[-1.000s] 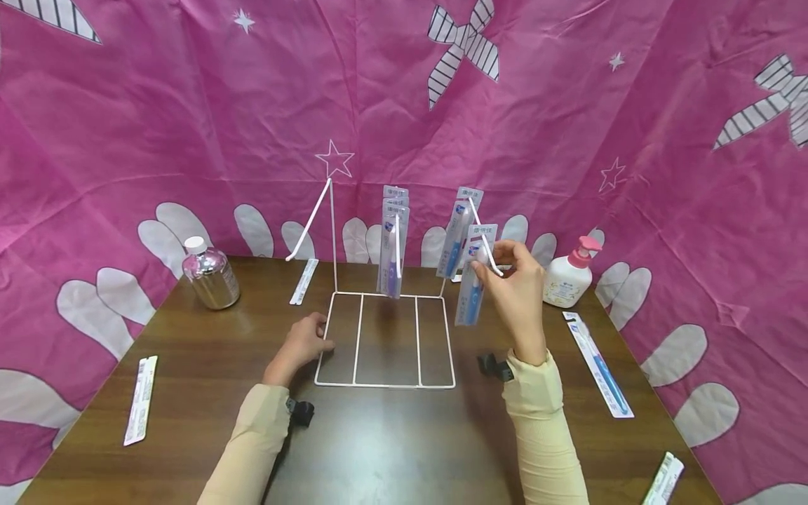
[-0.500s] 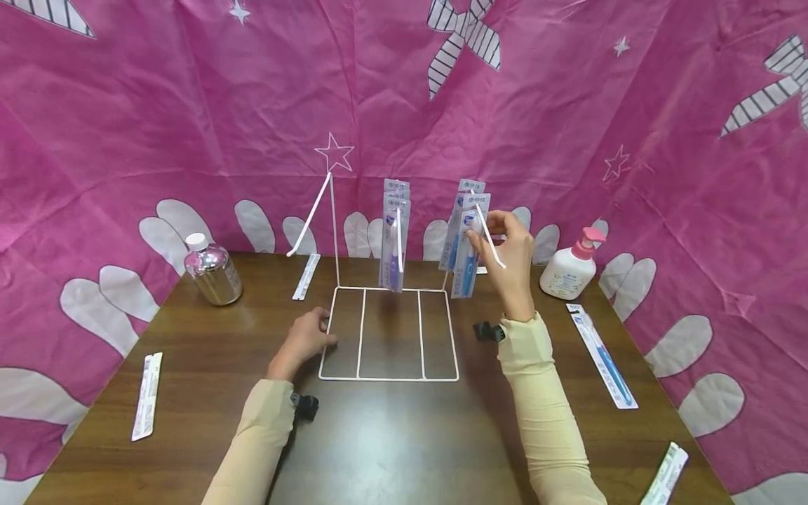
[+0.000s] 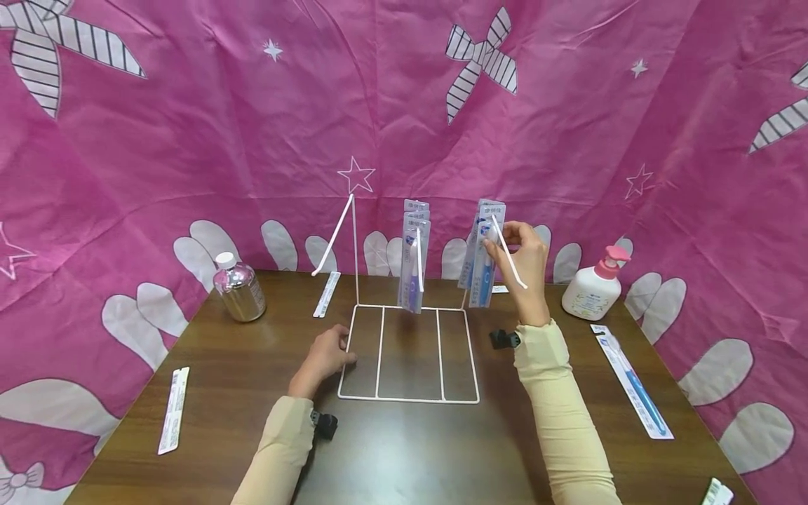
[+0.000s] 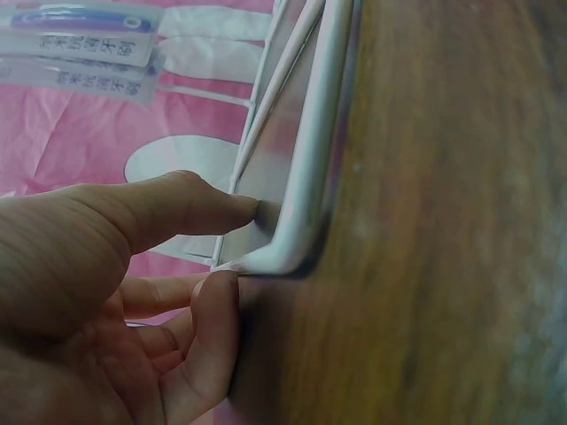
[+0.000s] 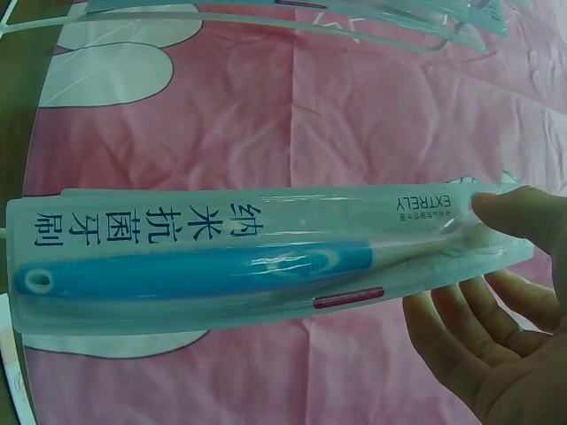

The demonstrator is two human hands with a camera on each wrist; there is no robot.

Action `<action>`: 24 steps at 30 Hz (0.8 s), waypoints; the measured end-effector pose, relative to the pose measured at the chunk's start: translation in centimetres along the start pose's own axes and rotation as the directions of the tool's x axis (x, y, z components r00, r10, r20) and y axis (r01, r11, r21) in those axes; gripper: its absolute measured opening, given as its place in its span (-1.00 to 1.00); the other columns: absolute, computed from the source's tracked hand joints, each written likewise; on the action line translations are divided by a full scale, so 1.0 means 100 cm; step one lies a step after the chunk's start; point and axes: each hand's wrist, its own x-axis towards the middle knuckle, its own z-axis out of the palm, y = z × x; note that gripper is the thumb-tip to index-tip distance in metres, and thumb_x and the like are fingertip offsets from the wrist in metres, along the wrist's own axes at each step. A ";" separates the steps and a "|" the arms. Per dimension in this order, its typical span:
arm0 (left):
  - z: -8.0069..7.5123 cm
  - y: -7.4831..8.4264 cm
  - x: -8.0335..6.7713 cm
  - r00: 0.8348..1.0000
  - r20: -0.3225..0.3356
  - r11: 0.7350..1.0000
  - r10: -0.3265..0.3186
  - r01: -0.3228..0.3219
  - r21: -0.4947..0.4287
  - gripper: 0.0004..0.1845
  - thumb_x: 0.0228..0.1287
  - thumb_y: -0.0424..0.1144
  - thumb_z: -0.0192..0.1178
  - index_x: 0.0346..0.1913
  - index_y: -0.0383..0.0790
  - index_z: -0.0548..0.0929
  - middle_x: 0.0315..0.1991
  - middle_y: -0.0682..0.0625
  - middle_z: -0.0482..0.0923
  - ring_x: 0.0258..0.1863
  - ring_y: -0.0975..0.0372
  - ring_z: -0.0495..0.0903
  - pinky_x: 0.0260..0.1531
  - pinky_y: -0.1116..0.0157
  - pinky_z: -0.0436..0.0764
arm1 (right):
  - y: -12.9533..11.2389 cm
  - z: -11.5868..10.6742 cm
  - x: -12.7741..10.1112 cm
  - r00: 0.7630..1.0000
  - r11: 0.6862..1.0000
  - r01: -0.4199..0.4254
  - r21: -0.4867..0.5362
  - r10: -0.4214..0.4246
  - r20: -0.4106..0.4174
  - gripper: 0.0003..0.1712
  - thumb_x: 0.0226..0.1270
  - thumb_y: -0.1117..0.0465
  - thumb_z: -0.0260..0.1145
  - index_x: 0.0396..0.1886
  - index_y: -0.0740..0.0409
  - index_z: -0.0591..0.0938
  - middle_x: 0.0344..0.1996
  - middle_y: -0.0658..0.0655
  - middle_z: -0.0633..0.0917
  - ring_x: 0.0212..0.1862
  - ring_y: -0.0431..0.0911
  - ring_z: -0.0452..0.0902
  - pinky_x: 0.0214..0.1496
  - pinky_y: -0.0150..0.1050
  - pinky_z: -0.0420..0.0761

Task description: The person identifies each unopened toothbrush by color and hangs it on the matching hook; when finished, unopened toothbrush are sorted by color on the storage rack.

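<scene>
A white wire rack point(image 3: 409, 400) stands on the brown table, with three slanted hooks rising at its back. Packs of toothbrushes hang on the middle hook point(image 3: 414, 256) and on the right hook point(image 3: 480, 263). My right hand point(image 3: 514, 242) pinches the top of the front blue toothbrush pack point(image 5: 221, 266) on the right hook, thumb on the pack's head end. My left hand point(image 3: 328, 351) holds the rack's front-left corner point(image 4: 292, 239), thumb inside the wire and forefinger outside it. The left hook point(image 3: 333, 237) is bare.
A silver bottle point(image 3: 238, 287) stands at the back left and a pink-topped pump bottle point(image 3: 595, 287) at the back right. Loose toothbrush packs lie flat at the left point(image 3: 173, 410), behind the rack point(image 3: 327, 294) and at the right point(image 3: 634, 382). Pink cloth walls the table in.
My right hand has carried the blue toothbrush pack up and back along the right hook, against the packs hanging there. My left hand has stayed at the rack corner.
</scene>
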 end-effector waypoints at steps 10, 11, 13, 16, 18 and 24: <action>0.004 0.002 -0.004 0.999 -0.020 1.000 0.025 -0.025 0.001 -0.40 -0.07 -0.48 0.44 0.12 -0.51 0.52 -0.43 -0.07 0.51 -0.72 0.22 0.52 -0.63 0.31 0.57 | 0.005 0.001 0.000 1.000 1.000 -0.009 -0.025 0.009 -0.015 -0.58 -0.01 0.38 0.59 -0.15 0.41 0.64 -0.33 0.33 0.69 -0.26 0.18 0.64 0.08 -0.03 0.38; 0.005 0.002 -0.005 1.000 -0.015 1.000 0.027 -0.027 -0.007 -0.40 -0.06 -0.48 0.44 0.12 -0.52 0.51 -0.43 -0.07 0.50 -0.71 0.23 0.51 -0.64 0.31 0.57 | 0.005 0.001 0.000 1.000 1.000 -0.010 -0.024 0.009 -0.016 -0.57 -0.01 0.39 0.59 -0.15 0.42 0.63 -0.34 0.34 0.69 -0.26 0.19 0.64 0.05 -0.04 0.40; 0.008 0.003 -0.005 1.000 -0.010 0.999 0.027 -0.027 -0.026 -0.40 -0.05 -0.49 0.44 0.13 -0.52 0.51 -0.43 -0.07 0.50 -0.71 0.23 0.51 -0.65 0.31 0.57 | 0.007 0.000 -0.001 1.000 1.000 -0.005 -0.021 0.005 -0.021 -0.56 -0.02 0.41 0.59 -0.14 0.43 0.62 -0.34 0.35 0.68 -0.27 0.19 0.63 -0.01 -0.08 0.44; 0.009 0.005 -0.006 1.000 -0.008 0.999 0.021 -0.021 -0.047 -0.41 -0.03 -0.50 0.44 0.13 -0.52 0.51 -0.41 -0.09 0.51 -0.68 0.22 0.49 -0.66 0.30 0.58 | 0.008 0.000 -0.001 1.000 1.000 -0.002 -0.021 0.002 -0.020 -0.56 -0.01 0.41 0.59 -0.12 0.42 0.61 -0.33 0.35 0.68 -0.26 0.18 0.63 -0.06 -0.13 0.45; 0.008 0.005 -0.005 1.000 -0.017 0.999 0.014 -0.015 -0.044 -0.42 -0.02 -0.49 0.45 0.13 -0.51 0.52 -0.41 -0.09 0.51 -0.66 0.22 0.49 -0.65 0.31 0.58 | 0.009 0.000 -0.001 1.000 1.000 -0.007 -0.019 0.007 -0.011 -0.55 0.02 0.40 0.59 -0.10 0.42 0.61 -0.31 0.34 0.68 -0.25 0.16 0.63 -0.09 -0.16 0.45; 0.005 0.003 -0.004 0.999 -0.034 0.999 0.036 -0.036 -0.023 -0.44 -0.05 -0.49 0.45 0.09 -0.51 0.53 -0.41 -0.08 0.50 -0.67 0.23 0.49 -0.66 0.31 0.58 | 0.009 0.002 -0.006 0.998 0.999 -0.053 -0.005 0.053 0.020 -0.55 0.07 0.38 0.56 -0.06 0.42 0.60 -0.26 0.33 0.68 -0.22 0.12 0.62 -0.12 -0.21 0.47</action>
